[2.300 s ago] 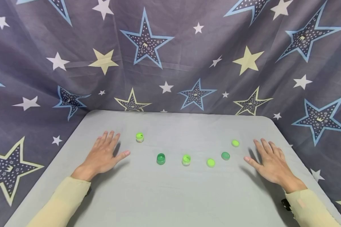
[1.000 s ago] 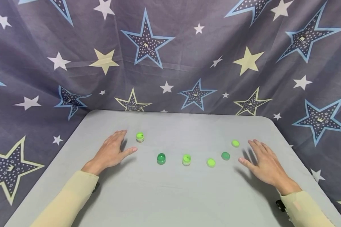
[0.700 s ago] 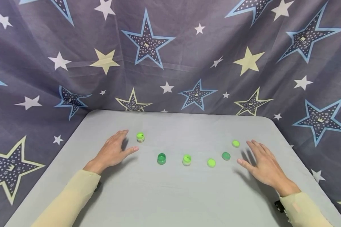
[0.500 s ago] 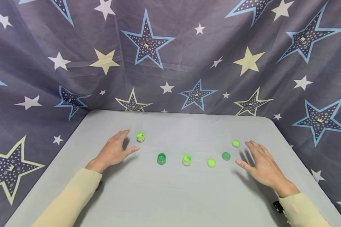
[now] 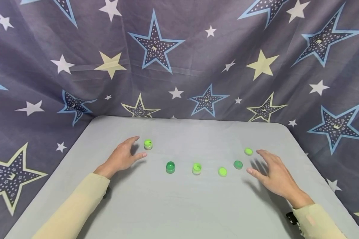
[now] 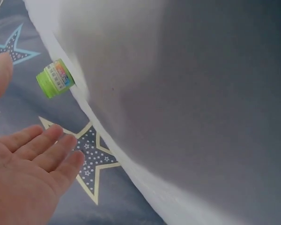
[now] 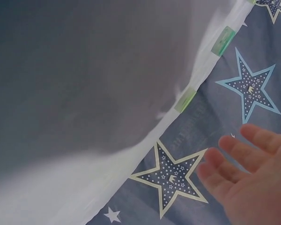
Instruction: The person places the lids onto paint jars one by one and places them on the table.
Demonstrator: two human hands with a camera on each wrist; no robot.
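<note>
My left hand (image 5: pixel 121 158) hovers over the left of the table, thumb spread from the fingers, holding nothing. Just beyond its fingertips stands a small lidless light-green jar (image 5: pixel 148 144); the left wrist view shows a printed label on this jar (image 6: pixel 56 78). My right hand (image 5: pixel 276 174) hangs over the right side with nothing in it. Nearest to it lie a dark-green lid (image 5: pixel 238 164) and a light-green lid (image 5: pixel 248 151), also seen edge-on as the dark-green lid (image 7: pixel 223 41) and light-green lid (image 7: pixel 185 100) in the right wrist view.
Between the hands stand a lidless dark-green jar (image 5: pixel 170 167) and a second lidless light-green jar (image 5: pixel 196 169). Another light-green lid (image 5: pixel 222 171) lies to their right. A star-printed curtain (image 5: pixel 185 59) hangs behind the grey-white table (image 5: pixel 179 205).
The left hand has moved rightward, closer to the far light-green jar. My right hand has drifted left toward the lids, its fingers drawing together. The jars and lids stay put.
</note>
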